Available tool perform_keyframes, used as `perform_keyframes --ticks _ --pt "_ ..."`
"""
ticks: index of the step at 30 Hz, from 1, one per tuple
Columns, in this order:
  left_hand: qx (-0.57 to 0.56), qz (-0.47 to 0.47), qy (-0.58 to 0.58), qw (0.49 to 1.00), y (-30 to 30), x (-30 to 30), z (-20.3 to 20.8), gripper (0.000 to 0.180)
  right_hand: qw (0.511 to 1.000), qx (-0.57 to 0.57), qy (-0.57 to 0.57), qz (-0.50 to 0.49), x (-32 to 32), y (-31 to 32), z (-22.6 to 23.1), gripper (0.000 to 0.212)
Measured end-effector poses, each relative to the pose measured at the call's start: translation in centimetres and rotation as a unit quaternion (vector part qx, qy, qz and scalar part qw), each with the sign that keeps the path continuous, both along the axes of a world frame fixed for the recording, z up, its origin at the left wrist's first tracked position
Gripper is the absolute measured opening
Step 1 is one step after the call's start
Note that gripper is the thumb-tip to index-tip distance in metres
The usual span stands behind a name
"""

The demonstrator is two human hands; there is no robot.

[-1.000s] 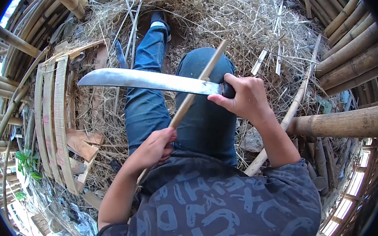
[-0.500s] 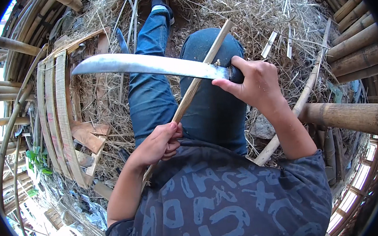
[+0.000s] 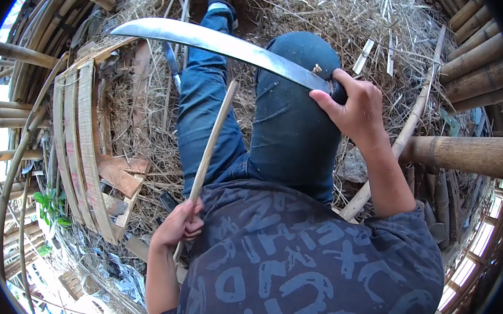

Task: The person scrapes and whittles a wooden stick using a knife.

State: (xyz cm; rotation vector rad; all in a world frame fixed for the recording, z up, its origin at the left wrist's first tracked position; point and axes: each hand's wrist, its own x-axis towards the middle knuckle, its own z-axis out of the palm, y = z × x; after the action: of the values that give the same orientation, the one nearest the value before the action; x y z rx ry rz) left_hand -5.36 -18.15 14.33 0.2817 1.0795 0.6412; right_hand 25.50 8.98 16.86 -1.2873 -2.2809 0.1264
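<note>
My right hand point(image 3: 356, 98) is closed round the dark handle of a machete point(image 3: 219, 43), above my bent right knee. Its long, curved steel blade reaches to the upper left, over my left shin. My left hand point(image 3: 179, 223), at the left side of my shirt, grips a slim wooden stick point(image 3: 214, 133) near its lower part. The stick slants up to the right, and its upper end lies apart from the blade. A small pale shaving point(image 3: 316, 68) shows by the base of the blade.
A slatted wooden pallet point(image 3: 90, 152) lies on the left amid straw point(image 3: 334, 9). Another blade point(image 3: 171, 63) rests beside my left leg. Split pieces point(image 3: 363, 56) lie at the right. A thick bamboo pole point(image 3: 461, 151) and a thinner pole point(image 3: 411, 124) stand close to my right arm.
The stick has swung down and left with my left hand, away from the blade. The machete has moved up and its tip has lifted; my right hand has shifted slightly right.
</note>
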Motion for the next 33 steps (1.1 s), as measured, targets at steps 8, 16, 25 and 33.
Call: perform_keyframes --ticks 8,16,25,33 --pt "0.06 -0.038 -0.043 0.997 8.9 3.2 0.5 0.029 0.996 0.011 0.055 0.07 0.4 0.2 -0.7 0.059" --pt "0.195 -0.074 0.048 0.977 13.1 6.6 0.6 0.03 0.996 -0.011 0.025 0.087 0.1 0.3 0.0 0.061" --pt "0.217 -0.065 0.093 0.97 13.0 7.4 0.9 0.031 0.998 -0.037 -0.03 0.051 -0.8 0.3 0.7 0.062" --pt "0.125 -0.041 -0.021 0.991 8.4 4.1 0.6 0.032 0.999 -0.017 -0.031 0.024 -1.4 0.0 0.7 0.064"
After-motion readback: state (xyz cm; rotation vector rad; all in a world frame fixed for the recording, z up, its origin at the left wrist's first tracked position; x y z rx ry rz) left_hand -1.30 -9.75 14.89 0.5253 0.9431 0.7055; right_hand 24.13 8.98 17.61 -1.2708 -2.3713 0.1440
